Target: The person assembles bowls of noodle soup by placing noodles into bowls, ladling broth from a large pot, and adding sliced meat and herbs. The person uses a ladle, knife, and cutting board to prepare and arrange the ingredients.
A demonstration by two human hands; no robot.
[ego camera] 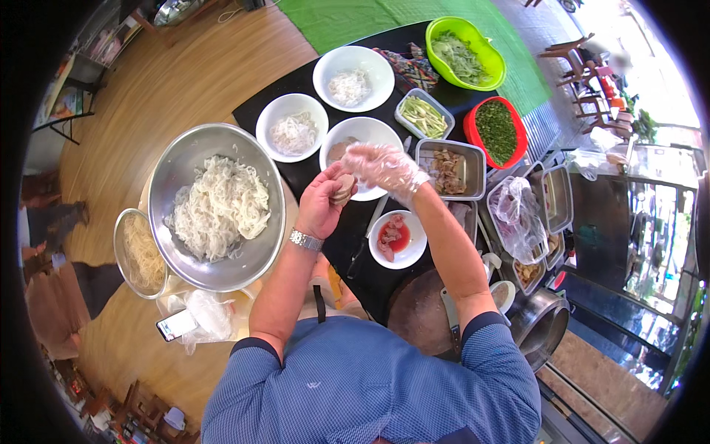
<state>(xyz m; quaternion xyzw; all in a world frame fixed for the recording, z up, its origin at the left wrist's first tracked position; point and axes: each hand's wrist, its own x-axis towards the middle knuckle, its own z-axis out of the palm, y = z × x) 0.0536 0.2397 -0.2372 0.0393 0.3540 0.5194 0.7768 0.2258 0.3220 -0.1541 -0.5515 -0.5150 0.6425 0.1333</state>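
Observation:
My bare left hand, with a metal watch at the wrist, holds a small stack of round pale meat slices. Beside it my right hand wears a clear plastic glove and reaches over a white bowl. Its bent fingertips are close to the left fingers; whether they pinch anything is hidden. More pale slices lie in that bowl. Two other white bowls hold white rice noodles. Nearer me, a smaller white bowl contains raw meat in red liquid.
A large steel basin of noodles stands at left, by a strainer of thin dry noodles. On the right are chopped herbs, a tray of cooked meat and a cleaver on a round chopping board.

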